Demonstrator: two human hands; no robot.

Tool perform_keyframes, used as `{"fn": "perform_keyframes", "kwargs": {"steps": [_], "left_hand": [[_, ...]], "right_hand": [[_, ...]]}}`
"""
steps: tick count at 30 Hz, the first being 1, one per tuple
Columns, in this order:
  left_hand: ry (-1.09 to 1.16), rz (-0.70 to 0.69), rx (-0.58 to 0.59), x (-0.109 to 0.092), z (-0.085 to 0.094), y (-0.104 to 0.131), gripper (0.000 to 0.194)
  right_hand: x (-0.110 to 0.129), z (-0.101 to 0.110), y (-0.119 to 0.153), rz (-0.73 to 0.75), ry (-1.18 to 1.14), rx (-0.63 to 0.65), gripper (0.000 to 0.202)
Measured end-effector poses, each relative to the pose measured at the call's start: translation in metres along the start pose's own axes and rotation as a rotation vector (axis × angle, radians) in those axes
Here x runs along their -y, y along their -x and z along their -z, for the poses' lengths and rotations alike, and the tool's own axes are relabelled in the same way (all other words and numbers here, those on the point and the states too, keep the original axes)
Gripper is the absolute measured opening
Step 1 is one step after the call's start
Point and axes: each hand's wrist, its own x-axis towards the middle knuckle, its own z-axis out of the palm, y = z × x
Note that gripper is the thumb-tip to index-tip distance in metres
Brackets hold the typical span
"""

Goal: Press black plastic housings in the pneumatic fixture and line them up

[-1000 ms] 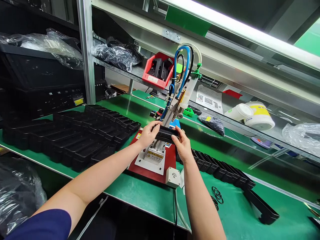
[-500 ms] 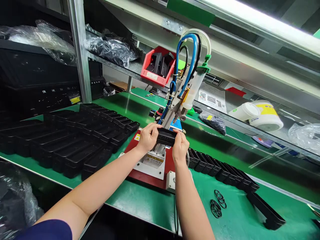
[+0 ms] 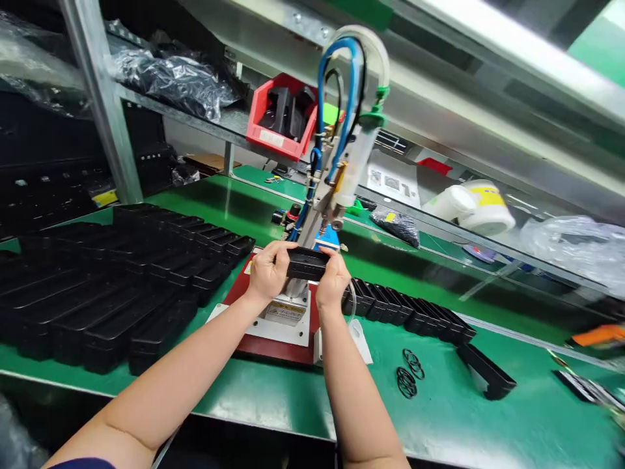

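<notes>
A black rectangular case point(image 3: 307, 264) is held level between my two hands, in front of the upright machine point(image 3: 317, 208). My left hand point(image 3: 268, 268) is closed on its left end, and my right hand point(image 3: 334, 281) grips its right end. The machine stands on a red base point(image 3: 249, 345) and carries a clear syringe point(image 3: 359, 166) with blue hoses. Rows of similar black cases point(image 3: 112, 326) lie to the left. Another row point(image 3: 410, 309) runs to the right, and one separate case point(image 3: 486, 371) lies at its near end.
Black rings point(image 3: 406, 382) lie on the green table point(image 3: 263, 397) right of the machine. A red bin point(image 3: 280, 140) with black parts sits on the shelf behind. A metal post point(image 3: 105, 111) rises at the left. White tubs point(image 3: 488, 208) rest at the back right.
The whole view has shifted, so the scene sits further left and more of the table's right end shows. Both hands still hold the case in front of the machine.
</notes>
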Motion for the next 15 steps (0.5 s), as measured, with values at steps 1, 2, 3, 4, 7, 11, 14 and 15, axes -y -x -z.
{"fn": "perform_keyframes", "kwargs": {"steps": [1, 2, 3, 4, 7, 11, 14, 15], "left_hand": [[-0.005, 0.004, 0.002, 0.0, 0.001, 0.0, 0.035], [-0.004, 0.009, 0.001, -0.001, 0.002, 0.0, 0.035], [0.0, 0.016, -0.001, -0.001, 0.003, 0.0, 0.034], [0.001, 0.026, 0.001, -0.002, 0.004, 0.0, 0.034], [-0.008, 0.069, 0.034, -0.004, 0.003, 0.0, 0.034], [-0.051, 0.139, -0.018, -0.002, -0.004, -0.005, 0.032], [-0.209, 0.179, -0.103, -0.003, -0.011, -0.013, 0.034], [-0.242, 0.17, -0.102, -0.005, -0.012, -0.015, 0.037]], "right_hand": [[0.002, 0.0, 0.0, -0.008, 0.008, 0.005, 0.042], [0.005, 0.0, 0.0, -0.015, 0.02, 0.01, 0.041], [0.007, 0.0, 0.0, -0.026, 0.033, 0.012, 0.04], [0.008, 0.001, 0.0, -0.044, 0.047, 0.02, 0.039], [0.014, 0.002, -0.001, -0.126, 0.1, 0.035, 0.035], [0.027, 0.001, -0.005, -0.226, 0.193, -0.011, 0.032], [0.04, -0.002, -0.012, -0.246, 0.217, -0.033, 0.029], [0.044, -0.002, -0.015, -0.246, 0.205, -0.025, 0.027]]}}
